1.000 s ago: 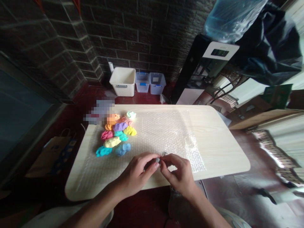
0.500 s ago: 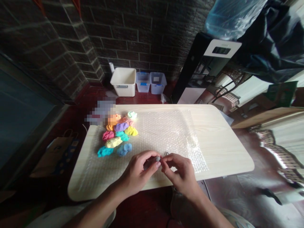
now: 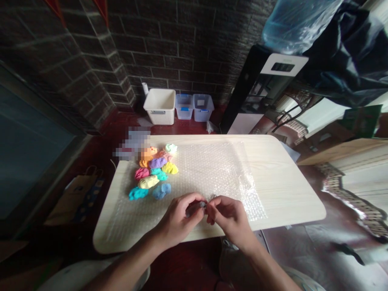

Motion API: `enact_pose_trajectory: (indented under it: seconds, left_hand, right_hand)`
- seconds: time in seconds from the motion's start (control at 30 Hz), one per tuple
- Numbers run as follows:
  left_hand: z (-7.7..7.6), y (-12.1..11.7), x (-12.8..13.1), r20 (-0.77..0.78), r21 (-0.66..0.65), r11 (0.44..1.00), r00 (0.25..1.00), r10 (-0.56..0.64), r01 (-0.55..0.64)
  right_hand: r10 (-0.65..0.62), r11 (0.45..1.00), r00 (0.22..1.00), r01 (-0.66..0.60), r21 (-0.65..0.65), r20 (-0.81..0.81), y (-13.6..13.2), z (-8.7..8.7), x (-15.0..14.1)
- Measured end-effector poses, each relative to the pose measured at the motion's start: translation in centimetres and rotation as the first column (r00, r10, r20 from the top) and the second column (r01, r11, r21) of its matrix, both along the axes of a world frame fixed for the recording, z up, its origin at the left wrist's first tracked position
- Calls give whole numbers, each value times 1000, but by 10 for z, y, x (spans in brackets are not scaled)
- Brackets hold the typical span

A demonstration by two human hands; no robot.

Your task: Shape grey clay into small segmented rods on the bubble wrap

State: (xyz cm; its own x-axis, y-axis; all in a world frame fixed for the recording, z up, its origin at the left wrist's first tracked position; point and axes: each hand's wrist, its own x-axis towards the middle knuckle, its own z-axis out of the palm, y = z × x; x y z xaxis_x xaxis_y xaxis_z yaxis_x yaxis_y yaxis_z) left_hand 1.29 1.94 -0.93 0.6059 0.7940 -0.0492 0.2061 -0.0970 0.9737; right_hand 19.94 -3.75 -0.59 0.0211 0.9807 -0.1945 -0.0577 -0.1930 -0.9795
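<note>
A small grey lump of modelling clay (image 3: 202,205) is pinched between the thumb and fingers of my left hand (image 3: 183,216). Meeting it from the other side, my right hand (image 3: 228,214) has its thumb and forefinger pressed together on the lump's edge. Both hands hover over the front part of the bubble wrap (image 3: 200,169). Just behind my right fingertips lies a little grey bit (image 3: 214,196), mostly hidden. Left of the hands, a blue clay lump (image 3: 161,190) is nearest, with teal (image 3: 138,192), pale yellow (image 3: 148,182) and purple clay (image 3: 158,163) among several other coloured lumps.
The bubble wrap covers much of a pale wooden table (image 3: 285,182) with rounded corners. Beyond its far edge stand a cream bin (image 3: 159,107), two clear tubs (image 3: 203,108) and a water dispenser (image 3: 245,93). A paper bag (image 3: 71,198) rests on the floor at left.
My right fingertips have curled in closer against the grey lump, covering more of it. The whole view has shifted slightly, and the coloured lumps stay in place.
</note>
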Motion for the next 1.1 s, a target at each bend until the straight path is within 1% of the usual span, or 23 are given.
enact_pose_trajectory:
  seconds: [0.1, 0.2, 0.27, 0.3, 0.37, 0.43, 0.47, 0.57, 0.63, 0.7, 0.77, 0.87, 0.97, 1.1]
  left_hand:
    - [0, 0, 1, -12, 24, 1000, 1000, 12, -12]
    - [-1, 1, 1, -34, 64, 997, 999, 34, -32]
    - [-1, 1, 1, -47, 93, 995, 998, 47, -42]
    - [-1, 1, 1, -51, 106, 993, 997, 51, -46]
    - [-1, 2, 0, -57, 134, 990, 997, 60, -52]
    - [-3, 3, -2, -60, 178, 982, 996, 73, -62]
    - [-4, 4, -2, -59, 205, 977, 995, 79, -66]
    - [-6, 6, -6, -66, 275, 959, 994, 90, -69]
    - [-8, 9, -8, -112, 335, 941, 989, 97, -55]
    - [-10, 11, -10, -190, 417, 908, 975, 119, -29]
    - [-13, 13, -12, -265, 492, 871, 953, 148, 2]
    - [-19, 14, -12, -344, 559, 827, 924, 166, 59]
    - [-24, 16, -12, -419, 609, 783, 890, 182, 127]
    - [-24, 18, -13, -501, 656, 723, 840, 205, 215]
  right_hand:
    - [0, 1000, 998, 0, -6, -70, 0, 0, -3]
    - [-60, 998, 969, 55, -28, -241, 4, 0, -1]
    - [-172, 985, 914, 150, -88, -367, 8, 0, 7]
    - [-247, 969, 876, 212, -130, -414, 10, 0, 13]
    - [-396, 918, 790, 339, -206, -468, 14, 0, 25]
    - [-477, 879, 730, 414, -239, -489, 18, 0, 37]
    - [-487, 872, 721, 429, -234, -494, 19, 0, 41]
    - [-473, 879, 731, 432, -203, -492, 21, 0, 45]
    - [-462, 886, 751, 418, -203, -472, 21, 1, 42]
    - [-446, 895, 780, 403, -192, -439, 21, 2, 38]
    - [-408, 912, 819, 380, -153, -404, 21, 2, 36]
    - [-354, 935, 856, 337, -112, -378, 20, 2, 35]
    - [-345, 939, 860, 318, -135, -375, 20, 3, 37]
    - [-362, 932, 864, 321, -170, -350, 20, 4, 39]
